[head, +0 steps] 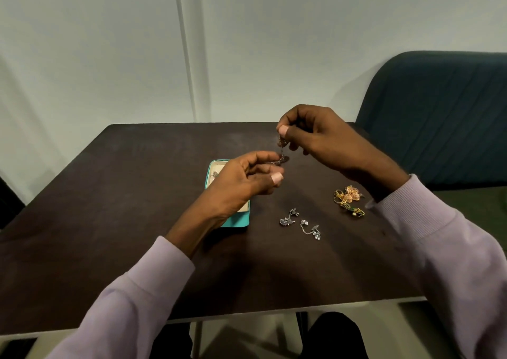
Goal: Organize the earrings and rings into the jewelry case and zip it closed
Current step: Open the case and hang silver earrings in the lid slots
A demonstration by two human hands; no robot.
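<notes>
You are pinching the top of a dangling silver earring with your right hand, your left hand's fingertips pinching its lower end, above the open teal jewelry case sitting mid-table. More earrings are lying toward the right edge.

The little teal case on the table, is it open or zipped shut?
Open. The teal case shows its pale lining and a small piece already inside at the far end; the left hand hides its middle.

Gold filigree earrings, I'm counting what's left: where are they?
Head view: the gold filigree earrings lie on the dark table, right side, beside the right sleeve.
</notes>
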